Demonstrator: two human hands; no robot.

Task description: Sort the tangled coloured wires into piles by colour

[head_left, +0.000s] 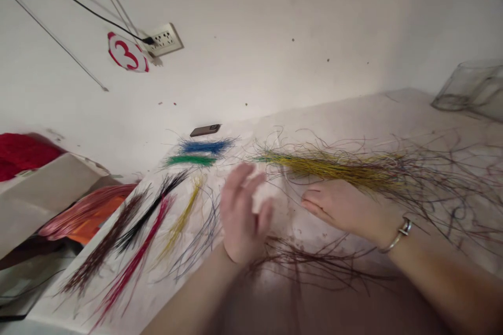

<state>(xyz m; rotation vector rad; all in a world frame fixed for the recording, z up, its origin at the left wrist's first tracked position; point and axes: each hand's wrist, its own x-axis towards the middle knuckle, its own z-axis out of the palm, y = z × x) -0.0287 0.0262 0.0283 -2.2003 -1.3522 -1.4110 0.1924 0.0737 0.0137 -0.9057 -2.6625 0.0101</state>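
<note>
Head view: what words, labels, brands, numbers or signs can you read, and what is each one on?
"3", in red, on the sign on the wall, beside the outlet.
Any marks on the outlet or phone are too small to read.

I'm seeing a gap running between the left hand (241, 214) and the right hand (338, 204) — yellow strands (338, 168) are barring the right's far side, brown strands (310, 259) are crossing the gap's near end.
</note>
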